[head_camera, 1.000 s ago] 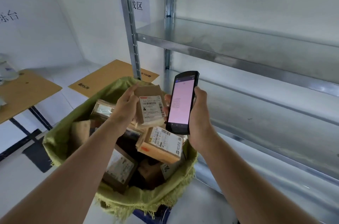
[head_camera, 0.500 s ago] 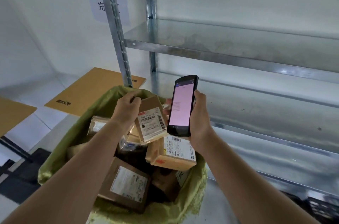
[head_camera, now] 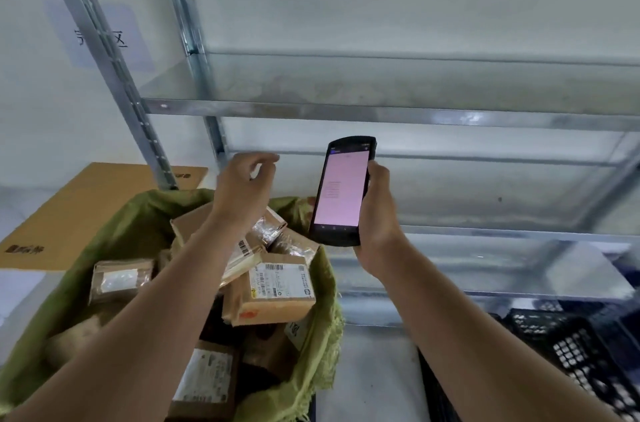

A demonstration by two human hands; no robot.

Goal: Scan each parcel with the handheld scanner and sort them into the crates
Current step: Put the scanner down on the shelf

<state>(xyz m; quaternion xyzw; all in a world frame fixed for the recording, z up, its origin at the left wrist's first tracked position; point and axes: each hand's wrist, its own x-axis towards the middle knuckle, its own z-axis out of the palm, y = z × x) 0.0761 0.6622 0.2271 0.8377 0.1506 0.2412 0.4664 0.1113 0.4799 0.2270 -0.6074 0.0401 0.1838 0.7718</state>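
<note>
The metal shelving (head_camera: 381,108) fills the upper half of the view, and no parcel is seen on its shelves. Below it on the left stands a green woven sack (head_camera: 138,231), open and full of cardboard parcels (head_camera: 273,293); several show white barcode labels, and they lie heaped against each other. At the lower right, partly under the shelving, is a dark plastic crate (head_camera: 554,345) – only its lattice wall is visible, so I cannot tell if anything is inside.

The right hand (head_camera: 375,214) grips the handheld scanner (head_camera: 341,189) upright, fingers curled round its edge, the pink screen facing the person. The scanner is held above the right rim of the sack, touching no parcel. The left hand (head_camera: 244,186) hangs above the heap with loosely bent fingers and holds nothing.

In my judgement the task is far from finished – the sack is well filled, and no parcel is in a hand now. The next step is probably to take another parcel from the heap and bring its label to the scanner.
</note>
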